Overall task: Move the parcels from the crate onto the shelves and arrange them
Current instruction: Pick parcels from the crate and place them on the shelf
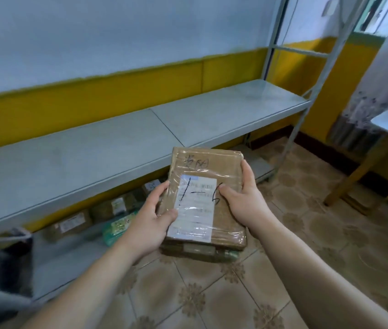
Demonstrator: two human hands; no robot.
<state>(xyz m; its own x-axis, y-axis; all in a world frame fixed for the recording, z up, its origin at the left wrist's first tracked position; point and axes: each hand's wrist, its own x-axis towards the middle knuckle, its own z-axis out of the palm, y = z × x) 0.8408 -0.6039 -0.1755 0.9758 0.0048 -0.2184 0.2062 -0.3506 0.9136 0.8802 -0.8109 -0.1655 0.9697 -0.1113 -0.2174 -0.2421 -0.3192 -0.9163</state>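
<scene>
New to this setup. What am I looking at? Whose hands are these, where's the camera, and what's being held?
There is no robot here. A single wide-angle camera worn on a person's head looks down at their bare hands. The left hand and right hand grip a flat brown cardboard parcel wrapped in clear tape, with a white label on top. Another package shows right beneath it. Ahead runs a long grey metal shelf. Small brown parcels sit on the level below it.

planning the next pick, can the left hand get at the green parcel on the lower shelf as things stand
Probably not yet: the left hand grips the brown parcel with the right hand. The green parcel sits below the upper shelf, nothing lying in front of it.
</scene>
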